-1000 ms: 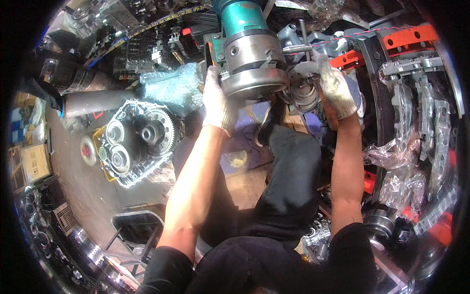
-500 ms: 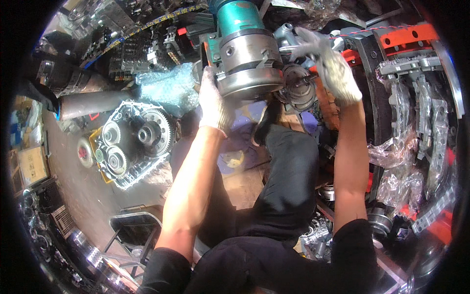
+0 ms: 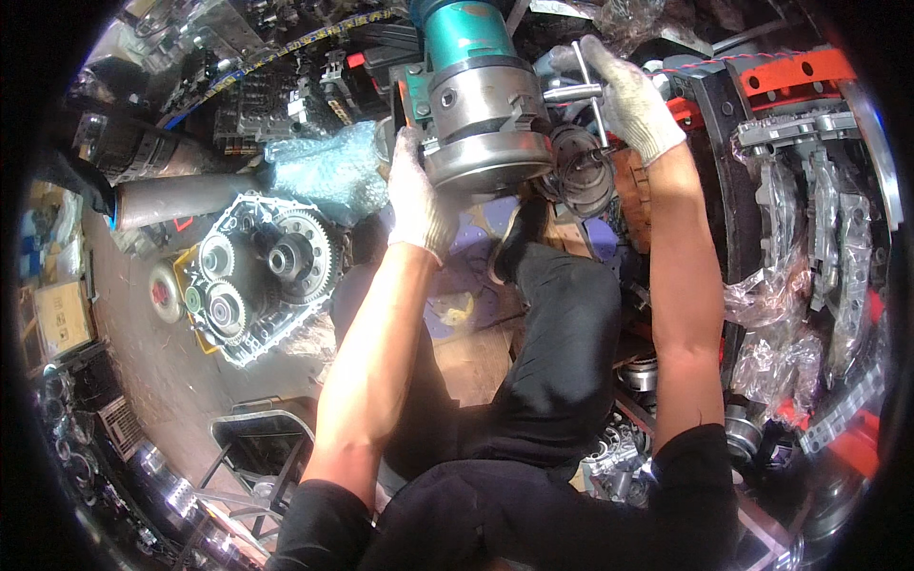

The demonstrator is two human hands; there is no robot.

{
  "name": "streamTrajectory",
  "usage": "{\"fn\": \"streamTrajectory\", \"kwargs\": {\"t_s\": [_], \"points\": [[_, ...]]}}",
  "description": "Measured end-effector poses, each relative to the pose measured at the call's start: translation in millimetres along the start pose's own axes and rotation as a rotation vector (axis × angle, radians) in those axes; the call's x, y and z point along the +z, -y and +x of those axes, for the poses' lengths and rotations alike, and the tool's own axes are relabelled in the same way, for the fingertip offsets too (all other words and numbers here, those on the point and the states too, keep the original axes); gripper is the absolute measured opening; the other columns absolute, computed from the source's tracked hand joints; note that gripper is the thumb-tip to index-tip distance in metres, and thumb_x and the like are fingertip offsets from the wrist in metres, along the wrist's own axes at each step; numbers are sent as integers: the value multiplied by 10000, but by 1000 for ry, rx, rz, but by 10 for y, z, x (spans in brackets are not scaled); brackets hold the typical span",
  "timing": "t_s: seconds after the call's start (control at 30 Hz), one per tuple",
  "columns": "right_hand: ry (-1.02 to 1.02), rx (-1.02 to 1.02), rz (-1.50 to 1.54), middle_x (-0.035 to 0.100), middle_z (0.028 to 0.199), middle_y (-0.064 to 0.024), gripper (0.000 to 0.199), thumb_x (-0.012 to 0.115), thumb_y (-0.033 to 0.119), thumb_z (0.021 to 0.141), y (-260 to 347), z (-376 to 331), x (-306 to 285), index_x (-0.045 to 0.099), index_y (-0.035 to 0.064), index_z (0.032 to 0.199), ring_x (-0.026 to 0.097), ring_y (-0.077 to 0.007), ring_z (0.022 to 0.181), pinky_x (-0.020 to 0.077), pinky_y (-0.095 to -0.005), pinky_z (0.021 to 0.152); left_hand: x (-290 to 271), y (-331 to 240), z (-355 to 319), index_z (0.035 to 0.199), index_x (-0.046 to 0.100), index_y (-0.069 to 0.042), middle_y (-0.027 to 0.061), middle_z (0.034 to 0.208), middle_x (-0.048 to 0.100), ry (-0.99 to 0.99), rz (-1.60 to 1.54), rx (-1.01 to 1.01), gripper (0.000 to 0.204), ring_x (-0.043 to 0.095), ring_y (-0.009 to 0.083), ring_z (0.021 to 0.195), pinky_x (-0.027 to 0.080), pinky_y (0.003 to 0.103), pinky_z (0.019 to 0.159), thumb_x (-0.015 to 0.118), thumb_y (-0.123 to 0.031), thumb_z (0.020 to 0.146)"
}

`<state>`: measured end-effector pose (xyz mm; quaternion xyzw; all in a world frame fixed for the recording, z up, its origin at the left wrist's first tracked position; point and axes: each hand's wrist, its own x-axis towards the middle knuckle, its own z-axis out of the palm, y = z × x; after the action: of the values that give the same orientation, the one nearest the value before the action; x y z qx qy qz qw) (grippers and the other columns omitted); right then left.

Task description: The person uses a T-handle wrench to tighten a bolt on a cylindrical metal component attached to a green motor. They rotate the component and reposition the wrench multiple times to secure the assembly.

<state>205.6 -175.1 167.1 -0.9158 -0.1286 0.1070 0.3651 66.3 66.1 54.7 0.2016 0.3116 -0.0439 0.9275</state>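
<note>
Right grip (image 3: pixel 630 100), gloved, clenched on T-handle chuck key (image 3: pixel 583 93); left grip (image 3: pixel 417 205) wrapped on the steel chuck (image 3: pixel 484 128) rim, above the knee. Step: probably tightening or loosening the dark round part (image 3: pixel 583 171); next move needs chuck steadied.

One head-worn fisheye looks steeply down, close over a seemingly floor-level workshop.
</note>
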Motion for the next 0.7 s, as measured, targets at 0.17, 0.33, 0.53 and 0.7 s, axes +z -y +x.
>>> {"fn": "streamTrajectory", "kwargs": {"t_s": [0.17,0.33,0.53,0.7], "points": [[-47,-498,-12,725,1327,-146,463,253,210,1161,-65,-423,-12,582,146,1481,696,-304,1234,525,-400,1074,29,8,-4,1498,508,-119,168,1308,656,-22,1,86,616,689,359,1103,563,557,958,575,-542,1055],[-19,123,385,743,1279,-128,800,258,631,1127,-171,-659,203,716,-3,1297,620,-218,1290,431,-397,1152,-45,26,72,1538,498,-102,161,1424,589,-45,119,185,628,652,291,1182,558,461,993,527,-537,1085],[-21,225,264,763,1232,-105,873,319,761,1055,-24,-167,187,754,40,1287,686,-205,1116,496,-343,1025,-37,65,75,1430,574,-101,167,1314,672,22,25,135,588,692,341,1130,562,544,995,555,-555,1056],[-15,-135,249,757,1237,-110,808,268,662,1099,100,-186,77,660,25,1405,685,-217,1125,493,-377,1025,23,54,-4,1496,522,-129,145,1363,613,3,-2,125,575,674,308,1158,572,507,966,536,-521,1076]]}}
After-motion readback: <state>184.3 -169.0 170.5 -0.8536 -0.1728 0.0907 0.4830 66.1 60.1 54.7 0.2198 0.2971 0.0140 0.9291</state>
